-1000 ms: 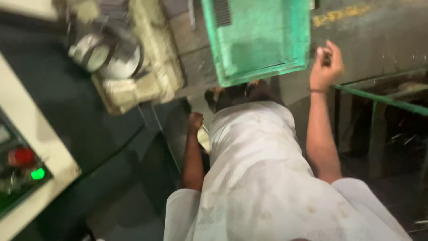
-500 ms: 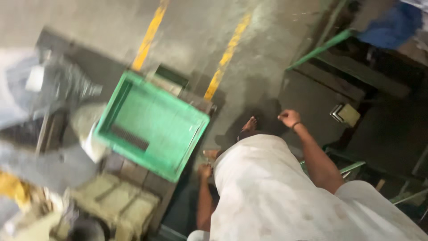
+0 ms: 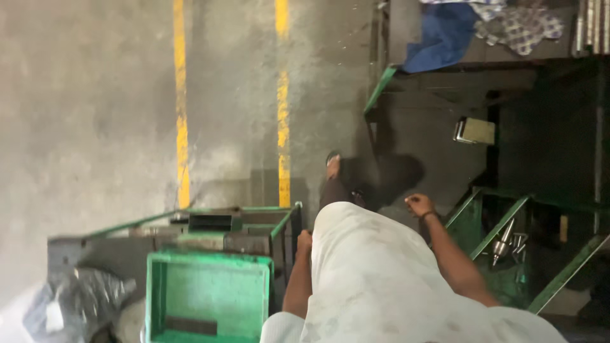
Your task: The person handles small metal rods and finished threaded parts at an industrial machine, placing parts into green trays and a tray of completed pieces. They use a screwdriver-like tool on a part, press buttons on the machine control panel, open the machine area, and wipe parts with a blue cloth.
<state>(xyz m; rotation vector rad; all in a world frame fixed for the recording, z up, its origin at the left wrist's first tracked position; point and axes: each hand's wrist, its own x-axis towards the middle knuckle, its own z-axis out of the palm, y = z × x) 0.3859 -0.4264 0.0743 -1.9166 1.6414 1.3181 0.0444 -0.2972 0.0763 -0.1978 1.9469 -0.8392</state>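
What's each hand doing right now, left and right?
Left hand: closed in a loose fist beside the green crate, holding nothing visible.
Right hand: fingers curled, apparently empty.

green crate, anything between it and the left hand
Nothing visible. The left hand hangs beside the body, empty as far as can be seen, right next to the green crate and the metal rack behind it; no object sits in the gap.

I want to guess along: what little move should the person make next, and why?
Probably keep stepping forward past the green plastic crate. Both hands look empty: the left hand hangs beside the green metal rack, the right hand swings free, and bare grey concrete floor lies ahead.
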